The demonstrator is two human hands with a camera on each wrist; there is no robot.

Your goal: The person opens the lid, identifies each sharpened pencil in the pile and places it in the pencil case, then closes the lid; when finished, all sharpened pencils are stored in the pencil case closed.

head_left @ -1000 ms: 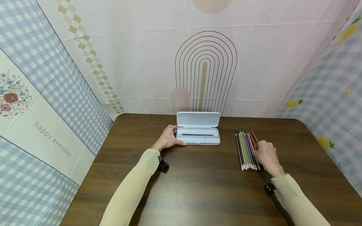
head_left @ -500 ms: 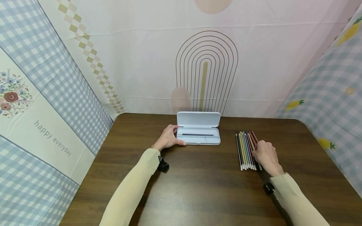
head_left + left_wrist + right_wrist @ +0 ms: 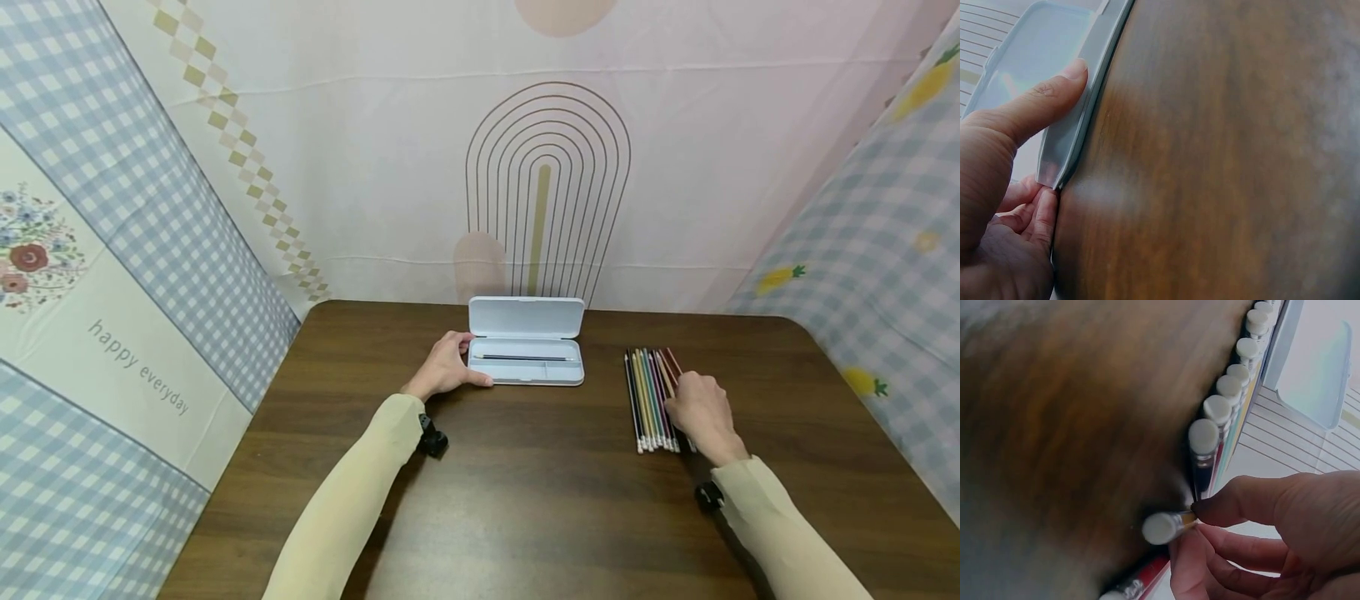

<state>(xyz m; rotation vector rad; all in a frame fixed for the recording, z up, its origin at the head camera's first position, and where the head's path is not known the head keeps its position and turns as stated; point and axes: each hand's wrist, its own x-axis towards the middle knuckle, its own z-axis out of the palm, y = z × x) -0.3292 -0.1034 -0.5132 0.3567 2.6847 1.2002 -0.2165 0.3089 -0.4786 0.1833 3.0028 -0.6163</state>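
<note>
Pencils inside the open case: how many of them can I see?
1: a dark pencil, lying lengthwise in the open case. No other shows there, though the left hand covers the near left corner.

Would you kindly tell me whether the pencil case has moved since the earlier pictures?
No; the pencil case keeps its place relative to the table.

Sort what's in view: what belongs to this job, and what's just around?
In use:
open pencil case, held by the left hand
dark pencil lying inside it
pinched pencil in the right hand
other pencils, side by side

Just around:
wooden table
wrist cameras
white arch-print cloth behind
checked cloth, left
pineapple-print cloth, right
</note>
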